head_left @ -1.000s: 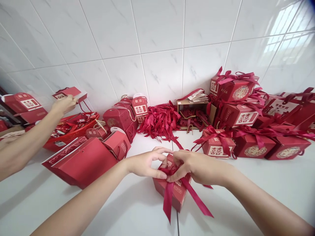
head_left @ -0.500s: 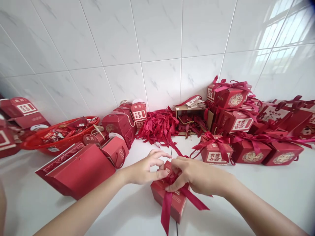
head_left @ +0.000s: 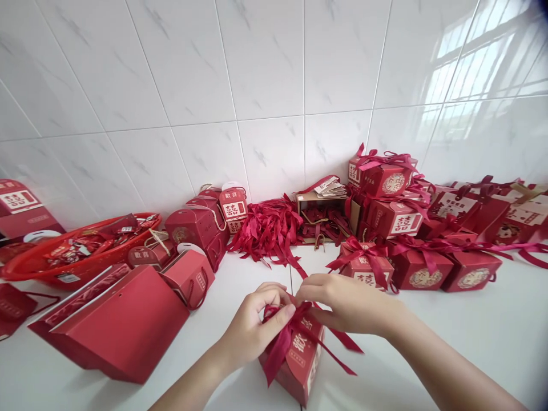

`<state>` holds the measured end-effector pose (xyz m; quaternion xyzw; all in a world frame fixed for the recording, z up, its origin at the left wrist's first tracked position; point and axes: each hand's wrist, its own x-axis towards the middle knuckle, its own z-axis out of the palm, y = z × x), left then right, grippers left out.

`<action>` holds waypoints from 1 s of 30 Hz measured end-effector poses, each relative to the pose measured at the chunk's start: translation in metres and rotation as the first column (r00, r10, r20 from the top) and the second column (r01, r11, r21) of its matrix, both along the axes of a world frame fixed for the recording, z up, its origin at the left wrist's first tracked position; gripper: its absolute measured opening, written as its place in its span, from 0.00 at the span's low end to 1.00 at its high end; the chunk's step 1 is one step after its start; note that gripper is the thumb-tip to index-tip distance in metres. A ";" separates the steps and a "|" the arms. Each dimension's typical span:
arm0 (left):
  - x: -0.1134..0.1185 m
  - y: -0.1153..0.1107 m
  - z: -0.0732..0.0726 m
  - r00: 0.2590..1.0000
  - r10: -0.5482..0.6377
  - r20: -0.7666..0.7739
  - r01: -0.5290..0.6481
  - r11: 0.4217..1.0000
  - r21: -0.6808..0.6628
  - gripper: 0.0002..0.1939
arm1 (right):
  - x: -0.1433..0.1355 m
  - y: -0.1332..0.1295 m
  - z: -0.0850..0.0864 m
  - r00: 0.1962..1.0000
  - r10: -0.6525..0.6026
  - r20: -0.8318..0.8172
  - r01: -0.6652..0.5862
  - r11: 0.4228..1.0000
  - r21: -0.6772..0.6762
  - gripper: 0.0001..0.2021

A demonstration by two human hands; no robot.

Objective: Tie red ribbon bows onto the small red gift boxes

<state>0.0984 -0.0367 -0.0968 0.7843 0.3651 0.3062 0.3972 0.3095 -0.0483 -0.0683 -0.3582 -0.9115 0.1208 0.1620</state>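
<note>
A red gift box (head_left: 295, 371) with gold lettering stands on the white tiled counter at the bottom centre. Crimson ribbon (head_left: 280, 348) lies across its top, one tail hanging down the front and others trailing off to the right. My left hand (head_left: 259, 322) is closed on the ribbon at the left of the box top, thumb pressed toward the fingers. At the right of the top, my right hand (head_left: 342, 302) has its fingers curled over the ribbon, with the fingertips partly hidden. Both hands nearly touch each other.
A heap of ribbons (head_left: 274, 225) and an open carton (head_left: 355, 214) stand near the wall. Finished-looking bow boxes (head_left: 391, 220) are stacked at right. At left are a red basket (head_left: 85, 274) with packets, a large red box (head_left: 120, 319) and smaller boxes (head_left: 192, 277).
The view has shifted slightly. My left hand has closed on the ribbon, which now crosses the box differently, and my right hand has lifted away from the box front.
</note>
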 end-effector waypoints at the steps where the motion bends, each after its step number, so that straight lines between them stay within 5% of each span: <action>1: 0.001 0.001 -0.001 1.000 0.015 0.012 -0.014 1.000 -0.018 0.19 | 0.000 0.001 -0.001 1.000 0.006 -0.003 -0.006 1.000 0.005 0.11; 15: 0.002 -0.003 -0.010 0.994 0.085 0.070 -0.079 0.993 -0.087 0.27 | 0.005 0.007 -0.006 0.995 0.098 -0.013 -0.092 0.967 0.238 0.11; 25: -0.003 -0.002 -0.017 0.987 0.093 0.130 -0.072 0.985 -0.159 0.26 | 0.012 0.015 -0.008 0.982 0.153 -0.108 -0.131 0.973 0.189 0.11; 30: -0.004 -0.004 -0.012 0.988 0.122 0.097 -0.097 0.969 -0.227 0.15 | 0.011 0.012 -0.006 0.992 0.086 -0.092 -0.078 0.993 0.089 0.11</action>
